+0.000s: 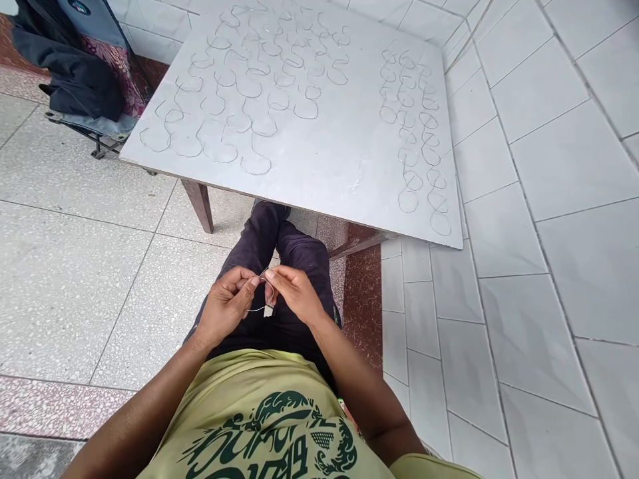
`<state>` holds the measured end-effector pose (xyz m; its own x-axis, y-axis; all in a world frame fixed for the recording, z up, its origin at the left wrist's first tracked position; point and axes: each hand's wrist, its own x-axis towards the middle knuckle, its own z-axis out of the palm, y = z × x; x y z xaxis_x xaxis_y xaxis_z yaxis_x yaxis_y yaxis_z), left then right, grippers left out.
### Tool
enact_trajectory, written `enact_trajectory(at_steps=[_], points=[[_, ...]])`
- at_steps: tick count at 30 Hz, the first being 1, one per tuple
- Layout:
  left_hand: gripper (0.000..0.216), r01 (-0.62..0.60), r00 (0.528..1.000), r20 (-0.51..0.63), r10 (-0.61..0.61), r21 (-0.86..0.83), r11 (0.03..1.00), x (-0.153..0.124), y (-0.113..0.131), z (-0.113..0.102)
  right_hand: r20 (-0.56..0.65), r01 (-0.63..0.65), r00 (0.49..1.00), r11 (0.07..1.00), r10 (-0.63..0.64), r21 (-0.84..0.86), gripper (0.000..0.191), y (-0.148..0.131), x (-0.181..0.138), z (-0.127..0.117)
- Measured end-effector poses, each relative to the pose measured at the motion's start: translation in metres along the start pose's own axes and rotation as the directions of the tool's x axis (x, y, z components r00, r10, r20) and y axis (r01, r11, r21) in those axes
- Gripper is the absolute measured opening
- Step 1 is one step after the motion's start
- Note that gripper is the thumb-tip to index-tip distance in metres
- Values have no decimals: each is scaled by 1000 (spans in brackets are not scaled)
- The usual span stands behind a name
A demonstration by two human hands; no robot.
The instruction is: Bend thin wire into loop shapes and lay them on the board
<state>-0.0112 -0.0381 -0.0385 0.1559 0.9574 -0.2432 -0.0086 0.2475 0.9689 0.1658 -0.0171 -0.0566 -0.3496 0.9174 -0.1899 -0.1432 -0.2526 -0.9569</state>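
Above my lap, my left hand (232,297) and my right hand (293,291) pinch a thin wire loop (272,297) between thumbs and fingertips. The hands are close together, their fingertips almost meeting at the top of the loop. Part of the wire curves below the fingers, and some of it is hidden behind my left hand. Behind the loop, a small pale strip (268,310) shows near my right fingers; I cannot make out what it is.
A white-topped table (329,166) stands ahead of my knees. Many open curved wires (256,165) lie on its left part, and closed wire rings (408,201) form columns at the right. A folding chair (112,126) with dark cloth stands left; a tiled wall (519,233) borders the right.
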Motion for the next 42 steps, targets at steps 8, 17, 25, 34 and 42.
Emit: enact_trajectory(at_steps=[8, 17, 25, 34, 42], points=[[26, 17, 985, 172, -4, -71, 997, 1, 2, -9, -29, 3, 1000, 958, 6, 285, 27, 15, 7, -3], [16, -260, 966, 158, 206, 625, 736, -5, -3, -13, -1, -47, 999, 996, 48, 77, 31, 9, 18, -12], [23, -21, 991, 131, 2, 145, 989, -6, 8, -13, 33, 1, 999, 977, -9, 215, 28, 4, 21, -11], [27, -12, 995, -97, 24, 123, 992, -9, 10, -4, -74, 51, 996, 986, -40, 158, 38, 2, 23, 1], [25, -66, 951, -282, 124, 208, 976, -4, 4, -1, 34, -40, 999, 999, 41, -31, 45, -2, 0, 6]])
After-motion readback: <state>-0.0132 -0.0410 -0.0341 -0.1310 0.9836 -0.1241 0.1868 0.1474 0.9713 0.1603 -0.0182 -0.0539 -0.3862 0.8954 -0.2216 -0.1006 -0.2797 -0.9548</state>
